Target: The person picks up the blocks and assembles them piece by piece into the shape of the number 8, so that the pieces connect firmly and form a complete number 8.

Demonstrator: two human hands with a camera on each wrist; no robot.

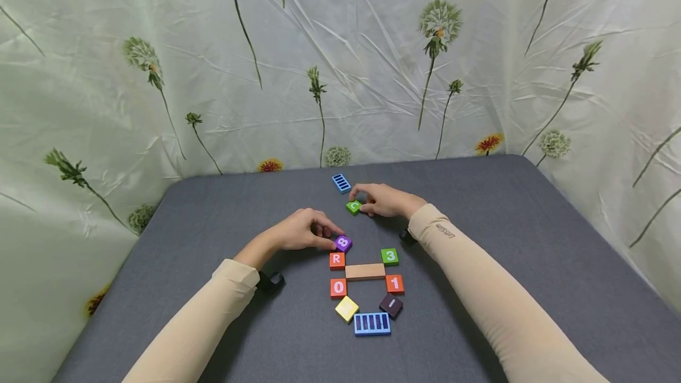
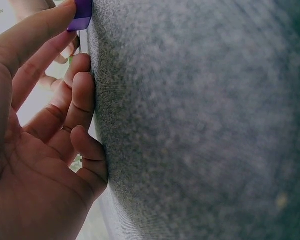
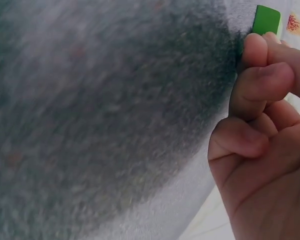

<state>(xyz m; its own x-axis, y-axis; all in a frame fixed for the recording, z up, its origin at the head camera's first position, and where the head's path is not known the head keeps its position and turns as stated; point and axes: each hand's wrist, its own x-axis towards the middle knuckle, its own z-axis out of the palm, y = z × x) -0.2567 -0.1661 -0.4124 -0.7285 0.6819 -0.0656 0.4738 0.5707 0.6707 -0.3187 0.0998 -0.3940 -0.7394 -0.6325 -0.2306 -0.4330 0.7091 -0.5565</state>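
My left hand [image 1: 307,230] pinches a purple tile marked 8 [image 1: 343,243] between thumb and index finger, just above an orange tile marked R [image 1: 337,260]. In the left wrist view only an edge of the purple tile [image 2: 82,17] shows, and the other fingers curl against the cloth. Farther back, my right hand [image 1: 384,200] holds a green tile marked C [image 1: 353,207] between thumb and index finger. The green tile [image 3: 266,21] shows past the curled fingers in the right wrist view. Near that hand lies a blue slotted tile [image 1: 341,183].
Below the hands, a wooden bar [image 1: 365,272] lies among a green 3 tile [image 1: 389,256], orange 0 tile [image 1: 338,288] and orange 1 tile [image 1: 395,284]. A yellow tile [image 1: 347,309], dark tile [image 1: 391,305] and second blue slotted tile [image 1: 372,324] lie nearer on the grey tabletop [image 1: 186,211].
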